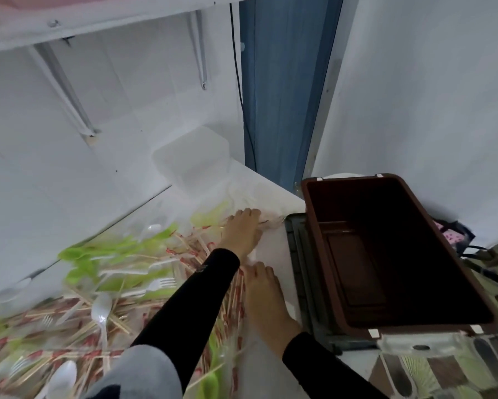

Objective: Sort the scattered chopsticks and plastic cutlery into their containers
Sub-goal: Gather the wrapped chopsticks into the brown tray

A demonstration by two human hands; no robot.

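Paper-sleeved chopsticks [69, 335], green plastic spoons [98, 254] and white plastic forks [158, 283] and spoons [101, 309] lie scattered in a heap across the white counter [273, 249]. My left hand [242, 228] reaches to the far right edge of the heap, its fingers laid over a few chopsticks there. My right hand [266, 295] rests flat, fingers straight, on a strip of chopsticks [236, 300] at the heap's right edge. An empty brown bin [385, 254] stands just right of both hands.
A clear plastic tub [190, 156] sits at the back of the counter against the tiled wall. The brown bin rests on a dark grey tray [299, 269], with a clear container edge [420, 345] in front. A shelf overhangs the counter.
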